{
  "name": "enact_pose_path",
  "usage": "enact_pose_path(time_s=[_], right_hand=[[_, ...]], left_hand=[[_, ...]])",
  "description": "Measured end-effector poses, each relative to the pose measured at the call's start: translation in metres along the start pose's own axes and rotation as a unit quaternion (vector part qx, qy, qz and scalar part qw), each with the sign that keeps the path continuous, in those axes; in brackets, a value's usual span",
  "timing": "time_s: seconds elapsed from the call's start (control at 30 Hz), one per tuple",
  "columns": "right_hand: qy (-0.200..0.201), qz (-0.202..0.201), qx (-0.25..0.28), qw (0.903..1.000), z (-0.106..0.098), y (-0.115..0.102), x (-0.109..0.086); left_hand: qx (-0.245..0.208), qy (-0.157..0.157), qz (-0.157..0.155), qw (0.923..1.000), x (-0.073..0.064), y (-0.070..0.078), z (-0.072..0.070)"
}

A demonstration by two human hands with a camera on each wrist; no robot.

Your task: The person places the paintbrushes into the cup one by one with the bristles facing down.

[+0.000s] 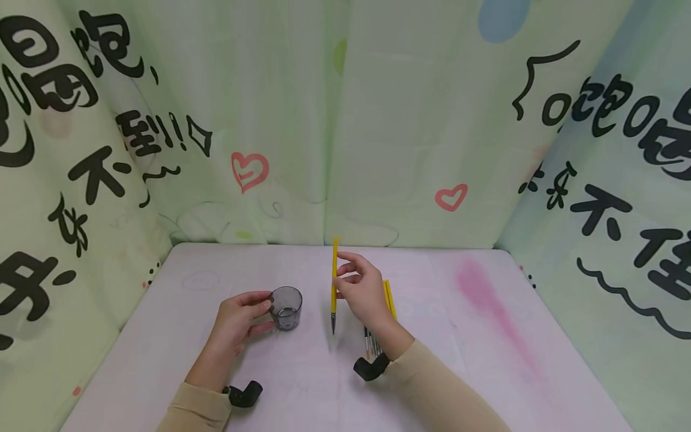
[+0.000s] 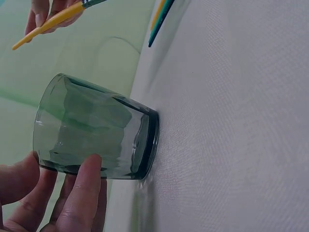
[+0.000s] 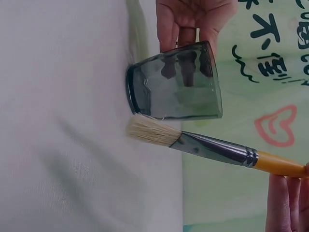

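Observation:
My left hand (image 1: 240,318) grips a grey, see-through glass (image 1: 286,308) by its near-left side. In the left wrist view the glass (image 2: 96,128) stands upright on the table, thumb by the rim and fingers along the wall. Between thumb and fingers, my right hand (image 1: 363,288) pinches a paintbrush (image 1: 334,270) by its yellow handle. Bristles point down, beside the glass and close over the tabletop. The right wrist view shows the brush's pale, wide bristles (image 3: 152,130) and silver ferrule; nothing shows inside the glass.
Several more brushes (image 1: 390,300) with yellow and dark handles lie on the table right behind and below my right wrist, partly hidden by it. The pale tabletop (image 1: 432,360) bears a pink streak. Green printed curtains (image 1: 378,120) enclose the back and sides.

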State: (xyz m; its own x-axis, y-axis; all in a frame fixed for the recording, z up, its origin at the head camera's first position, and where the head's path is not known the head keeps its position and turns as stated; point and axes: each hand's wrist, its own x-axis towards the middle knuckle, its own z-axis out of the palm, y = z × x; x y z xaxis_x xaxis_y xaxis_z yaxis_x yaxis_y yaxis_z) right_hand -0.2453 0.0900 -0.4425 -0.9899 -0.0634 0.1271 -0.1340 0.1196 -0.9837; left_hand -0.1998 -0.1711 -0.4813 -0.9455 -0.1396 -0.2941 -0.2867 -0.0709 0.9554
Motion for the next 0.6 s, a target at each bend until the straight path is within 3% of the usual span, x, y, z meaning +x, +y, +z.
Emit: enact_pose_path(time_s=[0.13,0.6], right_hand=[[0.004,-0.009,0.017,0.9998,0.01,-0.006,-0.001],[0.01,-0.102,0.095,0.9902,0.05,-0.038,0.001]], left_hand=[[0.0,-0.005,0.001,1.0,0.001,0.0,0.0],[-0.007,-0.009,-0.015,0.9998,0.001,0.001,-0.001]])
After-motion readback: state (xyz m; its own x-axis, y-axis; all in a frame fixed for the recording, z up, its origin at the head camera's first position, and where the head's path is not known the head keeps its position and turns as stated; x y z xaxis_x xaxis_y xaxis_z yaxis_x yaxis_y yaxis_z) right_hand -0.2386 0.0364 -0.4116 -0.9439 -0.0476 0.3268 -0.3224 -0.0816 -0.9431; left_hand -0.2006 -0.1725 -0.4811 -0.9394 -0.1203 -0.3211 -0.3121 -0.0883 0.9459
